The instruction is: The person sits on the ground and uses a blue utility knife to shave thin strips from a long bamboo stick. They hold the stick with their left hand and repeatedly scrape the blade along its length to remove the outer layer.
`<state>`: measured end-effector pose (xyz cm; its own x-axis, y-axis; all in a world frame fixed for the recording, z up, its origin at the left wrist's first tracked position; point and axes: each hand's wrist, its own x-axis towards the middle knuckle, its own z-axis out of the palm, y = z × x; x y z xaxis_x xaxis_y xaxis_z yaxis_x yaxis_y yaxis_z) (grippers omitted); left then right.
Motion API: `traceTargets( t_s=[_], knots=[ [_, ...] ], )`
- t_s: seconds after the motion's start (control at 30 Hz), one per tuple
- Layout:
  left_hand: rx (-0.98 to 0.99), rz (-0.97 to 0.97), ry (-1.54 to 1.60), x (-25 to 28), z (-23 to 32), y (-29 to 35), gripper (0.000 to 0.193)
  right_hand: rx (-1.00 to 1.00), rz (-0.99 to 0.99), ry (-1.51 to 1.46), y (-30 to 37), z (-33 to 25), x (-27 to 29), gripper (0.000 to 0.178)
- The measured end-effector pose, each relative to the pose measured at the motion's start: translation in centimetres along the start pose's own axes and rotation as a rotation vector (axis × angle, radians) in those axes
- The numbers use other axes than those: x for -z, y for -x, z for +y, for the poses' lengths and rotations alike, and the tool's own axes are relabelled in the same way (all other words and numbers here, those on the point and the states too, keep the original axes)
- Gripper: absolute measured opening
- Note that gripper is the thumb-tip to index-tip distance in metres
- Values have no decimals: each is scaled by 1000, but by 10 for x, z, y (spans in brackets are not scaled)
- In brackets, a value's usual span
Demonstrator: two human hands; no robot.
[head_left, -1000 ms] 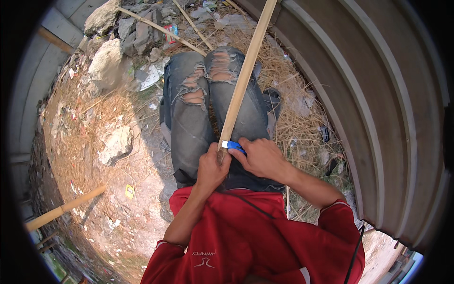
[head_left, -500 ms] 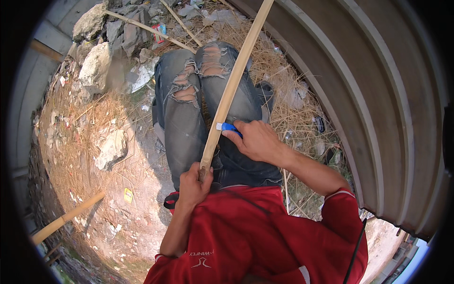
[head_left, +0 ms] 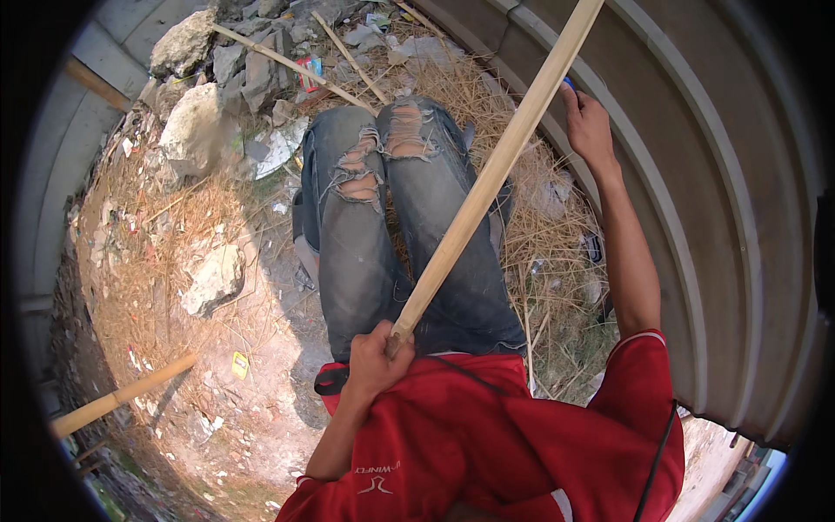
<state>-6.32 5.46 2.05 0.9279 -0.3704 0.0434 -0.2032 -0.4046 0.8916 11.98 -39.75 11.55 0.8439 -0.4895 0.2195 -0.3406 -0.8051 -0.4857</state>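
A long, pale split-bamboo strip (head_left: 491, 178) slants from my waist up to the top edge, crossing above my right thigh. My left hand (head_left: 374, 361) is closed around its lower end, close against my red shirt. Far up along the strip, my right hand (head_left: 590, 130) is closed on a blue-handled utility knife (head_left: 568, 83) at the strip's right edge. Just a bit of blue shows; the strip and my fingers hide the blade and most of the handle. My jeans (head_left: 352, 261), torn at the knees, lie under the strip.
A brown corrugated metal sheet (head_left: 696, 200) rises close on my right. Pale rocks (head_left: 193, 126) lie at the far left, with thin bamboo sticks (head_left: 291, 65) near my knees. Another bamboo pole (head_left: 126, 393) juts in at lower left. Dry straw and litter cover the ground.
My right hand has moved far up along the strip with the knife, and that arm is now stretched out. The strip leans further right; my left hand still grips its lower end.
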Motion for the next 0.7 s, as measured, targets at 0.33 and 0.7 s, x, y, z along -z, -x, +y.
traceTargets(
  t_s=[0.33,0.7],
  knots=[
    [103,-14,-88,12,-2,-20,35,-57,-255,-621,74,-17,-10,44],
    [97,51,-381,-4,-8,-21,46,86,-268,-344,104,-49,-61,54]
  ],
)
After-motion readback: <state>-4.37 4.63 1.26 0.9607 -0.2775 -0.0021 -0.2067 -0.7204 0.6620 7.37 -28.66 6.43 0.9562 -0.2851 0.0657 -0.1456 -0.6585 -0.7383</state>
